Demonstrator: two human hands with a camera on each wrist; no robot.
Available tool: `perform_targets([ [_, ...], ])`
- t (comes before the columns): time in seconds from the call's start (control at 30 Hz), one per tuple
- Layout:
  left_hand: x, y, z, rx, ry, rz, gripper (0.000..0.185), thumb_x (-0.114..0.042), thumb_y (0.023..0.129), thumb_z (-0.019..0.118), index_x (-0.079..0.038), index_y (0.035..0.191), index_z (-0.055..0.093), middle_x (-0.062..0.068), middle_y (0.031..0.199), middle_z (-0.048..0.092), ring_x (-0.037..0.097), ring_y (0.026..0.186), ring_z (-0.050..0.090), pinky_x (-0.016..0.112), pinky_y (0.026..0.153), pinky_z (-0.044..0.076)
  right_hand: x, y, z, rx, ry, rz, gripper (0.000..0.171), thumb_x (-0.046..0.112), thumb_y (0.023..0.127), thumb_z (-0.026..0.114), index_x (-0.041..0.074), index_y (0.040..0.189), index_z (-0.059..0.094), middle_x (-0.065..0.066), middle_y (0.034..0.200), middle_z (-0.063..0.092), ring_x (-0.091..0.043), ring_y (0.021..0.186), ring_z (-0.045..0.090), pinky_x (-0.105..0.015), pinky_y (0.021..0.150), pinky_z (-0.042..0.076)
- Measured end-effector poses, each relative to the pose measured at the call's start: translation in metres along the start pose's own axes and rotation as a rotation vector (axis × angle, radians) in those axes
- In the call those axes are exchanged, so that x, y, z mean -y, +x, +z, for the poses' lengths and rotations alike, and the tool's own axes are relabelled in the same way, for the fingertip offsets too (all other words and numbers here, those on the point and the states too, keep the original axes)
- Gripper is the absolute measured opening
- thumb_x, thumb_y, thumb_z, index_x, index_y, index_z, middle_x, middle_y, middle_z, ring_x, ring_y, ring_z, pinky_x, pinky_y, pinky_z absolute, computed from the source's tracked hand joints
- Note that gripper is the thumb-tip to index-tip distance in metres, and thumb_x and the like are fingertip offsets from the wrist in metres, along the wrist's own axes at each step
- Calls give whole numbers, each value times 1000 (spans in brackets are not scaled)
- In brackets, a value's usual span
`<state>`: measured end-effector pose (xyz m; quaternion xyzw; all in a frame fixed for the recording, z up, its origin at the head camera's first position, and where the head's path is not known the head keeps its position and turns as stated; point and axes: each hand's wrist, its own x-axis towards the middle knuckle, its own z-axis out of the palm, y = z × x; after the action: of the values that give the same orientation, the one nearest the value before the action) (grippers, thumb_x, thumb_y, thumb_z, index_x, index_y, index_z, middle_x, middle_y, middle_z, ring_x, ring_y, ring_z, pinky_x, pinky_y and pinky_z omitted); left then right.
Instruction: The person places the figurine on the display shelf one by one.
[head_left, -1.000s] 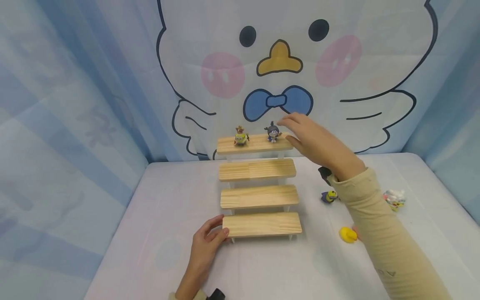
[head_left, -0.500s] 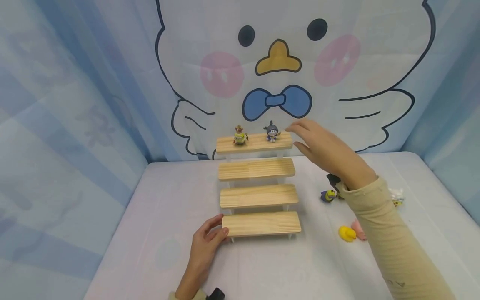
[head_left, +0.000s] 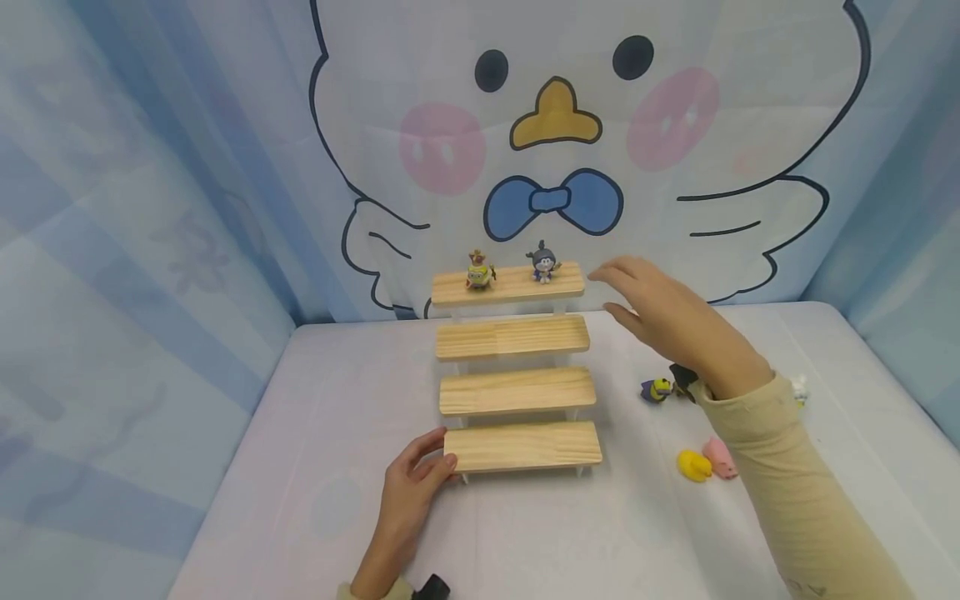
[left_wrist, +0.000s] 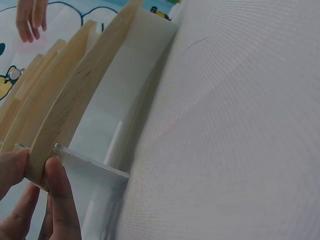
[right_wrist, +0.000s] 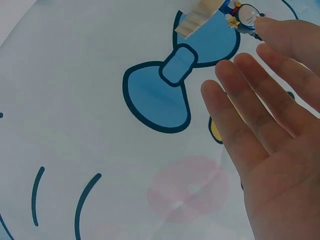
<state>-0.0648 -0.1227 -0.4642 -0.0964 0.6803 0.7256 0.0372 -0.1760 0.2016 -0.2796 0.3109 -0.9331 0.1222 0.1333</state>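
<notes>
four flat wooden steps point(head_left: 517, 392), smooth-grained.

No readable text in any view.
Duck-print backdrop point(head_left: 555, 125), wooden step shelf point(head_left: 517, 392), figurines and beige sleeve point(head_left: 787, 483) show no legible letters, numbers, labels or brands; sleeve marks near frame edge too blurred.

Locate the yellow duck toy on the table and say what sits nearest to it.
In the head view, the yellow duck toy lies on the table, right of the wooden step shelf, touching or almost touching a pink toy.
</notes>
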Motion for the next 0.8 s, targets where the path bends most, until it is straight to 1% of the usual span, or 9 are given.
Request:
perform_targets([
  [0.33, 0, 0, 0, -1, -13, -3, 55, -15, 87, 77, -2, 137, 55, 18, 134, 54, 14, 95, 67, 27, 79, 60, -8, -15, 13, 60, 9, 76, 42, 4, 91, 71, 1, 131, 57, -20, 133, 56, -36, 123, 54, -53, 102, 50],
  [0.57, 0, 0, 0, -4, -20, -6, 55, -14, 87, 77, -2, 136, 55, 18, 133, 54, 15, 94, 67, 27, 79, 61, -15, -25, 24, 119, 43, 103, 40, 6, 94, 66, 0, 132, 55, -21, 133, 54, -37, 123, 52, -55, 103, 48],
  [0.67, 0, 0, 0, -3, -24, -5, 55, -14, 87, 77, -2, 136, 55, 18, 133, 54, 15, 94, 67, 27, 79, 61, -16, -29, 27, 154, 40, 136, 42, 8, 95, 67, 1, 134, 54, -21, 135, 53, -37, 124, 51, -56, 103, 48],
  [0.8, 1, 1, 0, -2, -24, -1, 56, -14, 87, 77, -1, 136, 55, 19, 133, 54, 14, 94, 67, 27, 79, 61, -16, -32, 32, 187, 31, 177, 45, 9, 93, 70, 1, 134, 54, -21, 136, 53, -38, 125, 52, -56, 102, 48],
])
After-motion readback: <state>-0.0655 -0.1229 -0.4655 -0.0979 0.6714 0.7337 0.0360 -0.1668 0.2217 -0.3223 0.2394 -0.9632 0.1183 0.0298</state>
